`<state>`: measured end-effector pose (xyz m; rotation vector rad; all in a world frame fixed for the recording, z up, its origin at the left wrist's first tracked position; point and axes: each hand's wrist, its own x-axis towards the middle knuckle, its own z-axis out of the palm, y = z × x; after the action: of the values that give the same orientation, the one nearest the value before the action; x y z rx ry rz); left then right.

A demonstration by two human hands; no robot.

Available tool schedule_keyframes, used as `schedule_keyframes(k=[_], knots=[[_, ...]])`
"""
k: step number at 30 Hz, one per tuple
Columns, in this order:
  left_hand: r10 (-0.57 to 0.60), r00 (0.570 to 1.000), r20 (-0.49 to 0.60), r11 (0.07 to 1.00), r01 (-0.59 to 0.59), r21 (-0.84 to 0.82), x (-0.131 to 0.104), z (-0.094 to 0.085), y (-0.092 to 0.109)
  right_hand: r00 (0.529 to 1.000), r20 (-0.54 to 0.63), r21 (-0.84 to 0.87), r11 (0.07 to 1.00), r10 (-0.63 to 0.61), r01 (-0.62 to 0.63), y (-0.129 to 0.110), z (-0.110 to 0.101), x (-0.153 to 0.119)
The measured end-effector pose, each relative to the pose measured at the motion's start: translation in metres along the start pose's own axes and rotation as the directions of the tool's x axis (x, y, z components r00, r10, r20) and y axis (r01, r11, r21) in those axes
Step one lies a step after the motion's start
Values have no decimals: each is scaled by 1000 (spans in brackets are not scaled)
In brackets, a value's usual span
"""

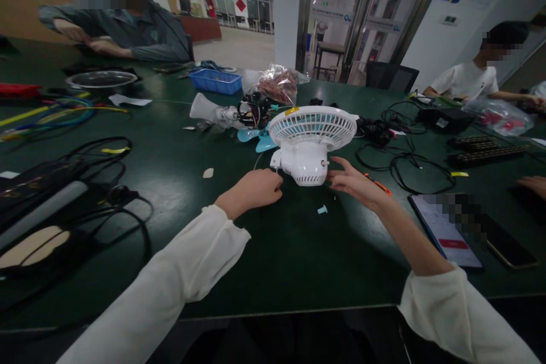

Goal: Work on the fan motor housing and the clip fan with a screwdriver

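Clock centred on the fan, 12 straight ahead of you. Lit office: white pillar [290,17] at 12, glass door [336,23] at 1. Dark green table [273,278], glossy, fills the view side to side; near edge runs across at 6, both your sleeves over it. One person [157,34] in a grey shirt sits across at 10; another [464,81], white top, at 2.

White fan [305,162] at centre, on the table, grille up and away from you, motor housing toward you. Your left hand [252,190], at 8, fingers curled in by the housing's left side; can't tell if it grips anything. Your right hand [357,185], at 4, thumb and fingers parted, fingertips at the housing's right side, not closed around it.

Open room: tabletop between your forearms, fan back to near edge; just a light-blue peg [322,210] near the fan at 6. Tighter elsewhere: black cables [420,173] at 3, phone [447,230] at 4 beyond your right forearm, clear bag [279,84] at 11, blue basket [215,82] at 10, light-blue blade [265,141] just beside the fan at 9.
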<state>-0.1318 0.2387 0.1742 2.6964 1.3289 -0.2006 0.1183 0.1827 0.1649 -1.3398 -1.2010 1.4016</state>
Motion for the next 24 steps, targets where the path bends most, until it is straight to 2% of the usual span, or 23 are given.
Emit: schedule_keyframes(k=[3, 7, 12, 17, 24], knots=[[8, 1000, -4, 1000, -8, 11, 0, 4, -4, 999, 5, -43, 998, -54, 55, 8, -3, 4], [-42, 997, -72, 997, 47, 67, 3, 14, 0, 976, -58, -145, 969, -208, 198, 25, -2, 11], [-47, 991, -124, 994, 59, 93, 7, 21, 7, 937, -75, -131, 935, -342, 331, 39, 9, 10], [-58, 989, -136, 988, 76, 136, 7, 21, 7, 919, -111, -141, 921, -379, 363, 40, 14, 9], [-124, 979, -162, 977, 149, 153, 4, 13, 11, 915, -87, -150, 913, -394, 379, 40, 13, 7]])
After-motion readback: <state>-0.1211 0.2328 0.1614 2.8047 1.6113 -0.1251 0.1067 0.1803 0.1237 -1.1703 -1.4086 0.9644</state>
